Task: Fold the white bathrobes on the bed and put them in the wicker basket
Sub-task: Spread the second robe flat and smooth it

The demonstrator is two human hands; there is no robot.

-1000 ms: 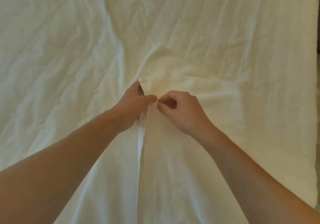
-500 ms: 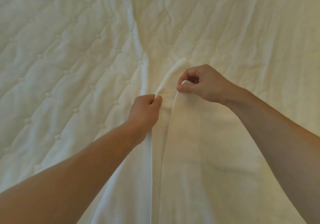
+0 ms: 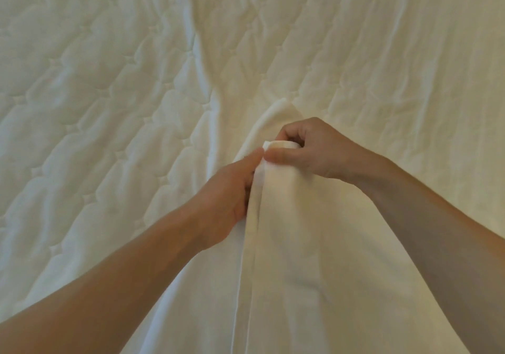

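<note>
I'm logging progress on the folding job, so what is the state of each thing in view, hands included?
bathrobe: two long edges drawn together, top end raised and held by both hands, not yet a folded bundle.
left hand: grips the bathrobe's left edge.
right hand: pinches the top corner between thumb and curled fingers.
bed cover: quilted, wrinkled, lying under the bathrobe.

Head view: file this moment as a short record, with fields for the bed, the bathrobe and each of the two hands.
bed: quilted white bed cover, wrinkled
bathrobe: white cloth bathrobe, lying on the bed, two edges meeting at the middle
left hand: grips the left edge
right hand: pinches the rolled right edge
hands: thumb tips nearly meeting
</note>
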